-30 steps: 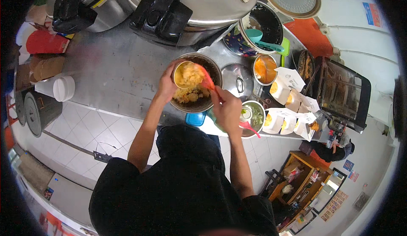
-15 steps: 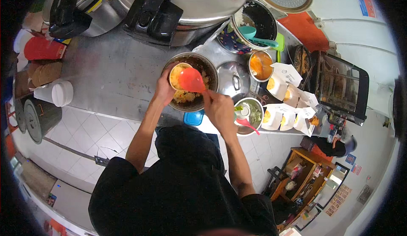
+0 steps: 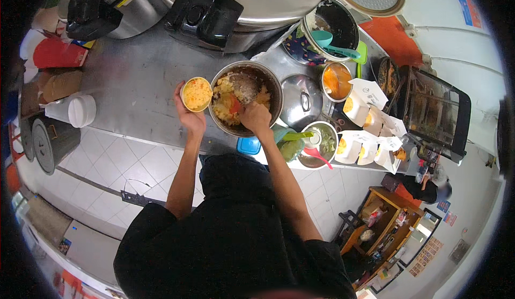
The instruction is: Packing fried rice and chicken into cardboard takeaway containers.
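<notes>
My left hand (image 3: 189, 117) is closed around a small round cup (image 3: 197, 94) filled with yellow rice, held just left of the metal pot (image 3: 276, 89). Inside that pot lies more cooked rice (image 3: 222, 97), yellow in parts and paler toward the back. My right hand (image 3: 255, 117) reaches over the pot's near right side, closed on a red serving spoon (image 3: 235, 106). The spoon's head is down in the rice and only partly visible; my fingers hide its handle.
Right of the pot are a steel lid (image 3: 299, 99), a bowl of green pieces (image 3: 326, 142) with a pink spoon (image 3: 321, 157), an orange-filled container (image 3: 337, 81) and several white boxes (image 3: 353, 151). Large pressure cookers (image 3: 257, 9) stand behind. A blue lid (image 3: 248, 145) sits near the front edge.
The cup has moved left, from over the pot to beside it, and its rice now fills the top. The red spoon has gone from the cup down into the pot's rice.
</notes>
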